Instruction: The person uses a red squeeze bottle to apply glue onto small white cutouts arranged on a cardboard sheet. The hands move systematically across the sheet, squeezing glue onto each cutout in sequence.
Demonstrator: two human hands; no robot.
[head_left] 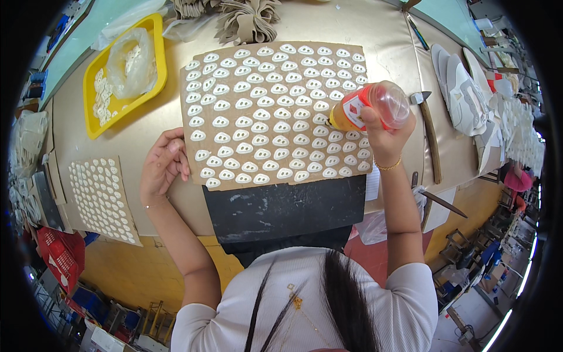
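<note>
My right hand (381, 132) is wrapped round a squeeze bottle (359, 107) with a red and yellow body and a clear rounded end. It is tilted, with its dark tip down among small white pieces (281, 127) on the right of a brown cardboard sheet (190, 158). These pieces are rounded triangles with two dark spots each, laid in rows. Beside the sheet's left edge rests my left hand (165, 164), fingers loosely bent and apart, holding nothing I can see. Whether its fingertips touch the cardboard is hard to tell. A dark board (284, 212) lies under the sheet's near edge.
A yellow tray (92, 120) at far left holds loose white pieces and a plastic bag. Below it lies a smaller card of pieces (104, 199). A hammer (431, 132) and white shoe-shaped parts (466, 88) lie right; a pointed tool (443, 202) lies nearer. Folded tan strips (247, 20) sit behind.
</note>
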